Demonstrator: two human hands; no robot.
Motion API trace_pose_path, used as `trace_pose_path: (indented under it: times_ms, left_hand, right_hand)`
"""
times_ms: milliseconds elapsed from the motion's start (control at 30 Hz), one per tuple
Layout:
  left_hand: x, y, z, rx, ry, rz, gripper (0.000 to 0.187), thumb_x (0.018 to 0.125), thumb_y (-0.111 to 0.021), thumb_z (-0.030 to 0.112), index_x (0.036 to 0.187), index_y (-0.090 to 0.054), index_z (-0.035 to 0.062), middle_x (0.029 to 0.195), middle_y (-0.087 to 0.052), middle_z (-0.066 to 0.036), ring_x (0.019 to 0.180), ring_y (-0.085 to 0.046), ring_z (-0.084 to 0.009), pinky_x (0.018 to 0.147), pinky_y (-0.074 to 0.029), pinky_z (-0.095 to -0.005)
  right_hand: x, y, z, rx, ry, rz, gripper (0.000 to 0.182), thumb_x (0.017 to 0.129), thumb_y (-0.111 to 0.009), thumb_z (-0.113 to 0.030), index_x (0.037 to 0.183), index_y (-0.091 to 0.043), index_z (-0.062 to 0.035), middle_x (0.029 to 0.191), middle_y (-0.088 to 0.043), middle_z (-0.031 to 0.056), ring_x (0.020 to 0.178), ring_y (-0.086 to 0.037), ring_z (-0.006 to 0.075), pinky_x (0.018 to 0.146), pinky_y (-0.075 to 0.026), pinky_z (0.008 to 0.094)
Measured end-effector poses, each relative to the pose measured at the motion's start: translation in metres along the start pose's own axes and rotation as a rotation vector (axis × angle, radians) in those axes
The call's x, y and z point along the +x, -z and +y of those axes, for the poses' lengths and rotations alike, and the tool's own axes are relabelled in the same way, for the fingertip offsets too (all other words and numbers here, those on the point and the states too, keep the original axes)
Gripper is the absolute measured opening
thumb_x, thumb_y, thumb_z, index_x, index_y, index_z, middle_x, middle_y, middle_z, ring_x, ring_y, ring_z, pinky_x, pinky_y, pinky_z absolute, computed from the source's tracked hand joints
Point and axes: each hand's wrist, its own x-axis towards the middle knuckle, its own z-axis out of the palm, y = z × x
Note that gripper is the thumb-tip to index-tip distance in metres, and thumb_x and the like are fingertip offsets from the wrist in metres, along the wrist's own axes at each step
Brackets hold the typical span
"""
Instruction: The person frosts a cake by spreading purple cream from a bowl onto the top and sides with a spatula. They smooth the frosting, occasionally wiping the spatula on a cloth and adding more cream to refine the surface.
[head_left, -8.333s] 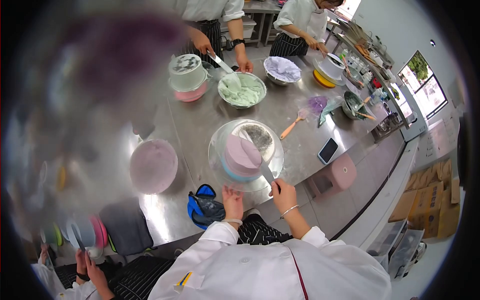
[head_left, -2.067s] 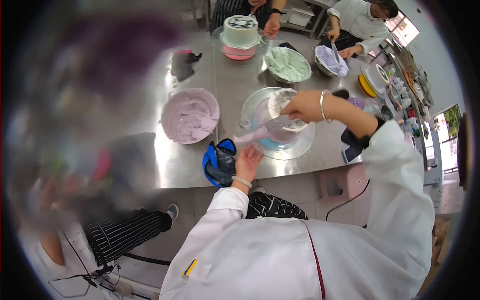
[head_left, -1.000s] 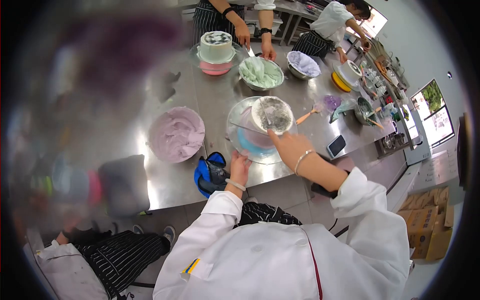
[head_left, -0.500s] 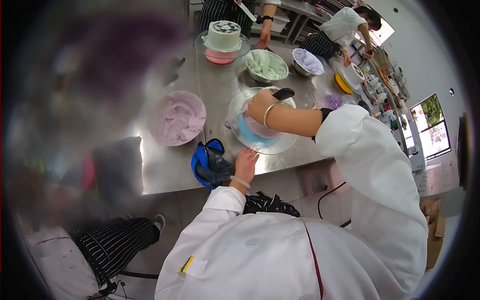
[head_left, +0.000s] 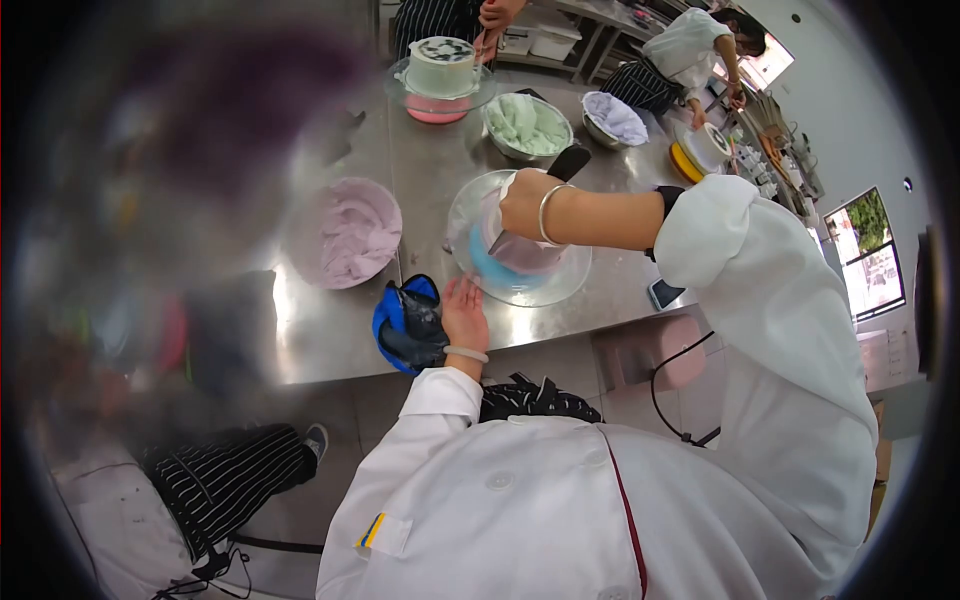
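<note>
My right hand [head_left: 530, 205] is closed around the black handle [head_left: 569, 163] of a spatula, held over a cake [head_left: 540, 258] coated in pale pink-lilac cream. Below the fist, a bit of the spatula's blade [head_left: 497, 243] shows against the cake's side. The cake stands on a clear round turntable [head_left: 567, 288] whose blue base [head_left: 492, 268] shows through. My left hand [head_left: 464, 318] is open, palm up, its fingertips at the near-left rim of the turntable. Beside it lies a blue and black cloth pouch [head_left: 408, 325]. My right hand and forearm hide much of the cake.
A bowl of pinkish cream [head_left: 357, 235] stands left. Behind are bowls of green cream [head_left: 527, 125] and lilac cream [head_left: 614, 118], and a white cake [head_left: 442, 65] on another turntable. A phone [head_left: 664, 293] lies near the table edge. Other people stand around; the left side is blurred.
My left hand has shifted left along the turntable's rim, its fingers spreading. My right hand has turned, bringing the blade into view. The co-worker opposite has drawn both hands together.
</note>
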Motion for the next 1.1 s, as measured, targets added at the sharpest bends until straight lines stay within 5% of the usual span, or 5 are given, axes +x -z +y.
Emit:
trace_pose_path:
  times_ms: [233,600,867,933,1100]
  left_hand:
    - [-0.008,-0.025,0.009,0.181,0.57,-0.127,0.068,0.082,-0.026,0.057,0.128,-0.023,0.0073,0.13,-0.031,-0.018,0.123,-0.025,-0.0337,0.1,0.0,-0.0473]
    - [0.004,-0.01,0.011,0.069,0.268,0.029,0.051,0.086,-0.029,0.049,0.118,-0.032,0.0092,0.118,-0.043,-0.012,0.112,-0.036,-0.0262,0.097,-0.019,-0.0401]
    - [-0.007,0.008,0.04,0.054,0.393,-0.059,0.046,0.089,-0.033,0.036,0.118,-0.033,0.0011,0.122,-0.04,-0.017,0.116,-0.034,-0.0295,0.097,-0.025,-0.0405]
    - [-0.008,0.021,0.054,0.166,0.437,-0.188,0.04,0.087,-0.039,0.027,0.115,-0.036,-0.0007,0.119,-0.042,-0.019,0.112,-0.039,-0.0296,0.096,-0.029,-0.0379]
    - [-0.028,0.058,0.128,0.257,0.194,-0.078,0.026,0.082,-0.045,0.011,0.106,-0.043,-0.0011,0.097,-0.054,-0.017,0.091,-0.053,-0.0255,0.081,-0.043,-0.0326]
  right_hand:
    - [-0.008,-0.002,0.002,-0.046,0.124,0.04,0.01,0.063,-0.062,-0.017,0.07,-0.066,-0.0111,0.07,-0.063,0.0049,0.07,-0.062,0.0209,0.056,-0.047,0.0309]
    - [-0.023,-0.029,0.002,-0.125,0.221,-0.051,0.009,0.064,-0.06,-0.014,0.07,-0.065,-0.0101,0.073,-0.064,0.0049,0.07,-0.062,0.0209,0.057,-0.047,0.0314]
    - [-0.063,-0.015,0.015,0.646,-0.091,0.082,0.022,0.075,-0.056,-0.014,0.094,-0.06,-0.005,0.071,-0.062,0.0091,0.066,-0.061,0.0203,0.06,-0.049,0.0302]
    - [-0.043,-0.019,-0.008,1.445,-0.336,0.059,0.024,0.077,-0.052,-0.01,0.1,-0.059,-0.0053,0.074,-0.061,0.0105,0.066,-0.061,0.0172,0.054,-0.047,0.0276]
    - [0.098,-0.033,-0.119,1.568,-0.358,0.689,0.043,0.076,-0.048,-0.004,0.118,-0.043,-0.0071,0.085,-0.055,0.016,0.073,-0.056,0.0226,0.057,-0.048,0.0302]
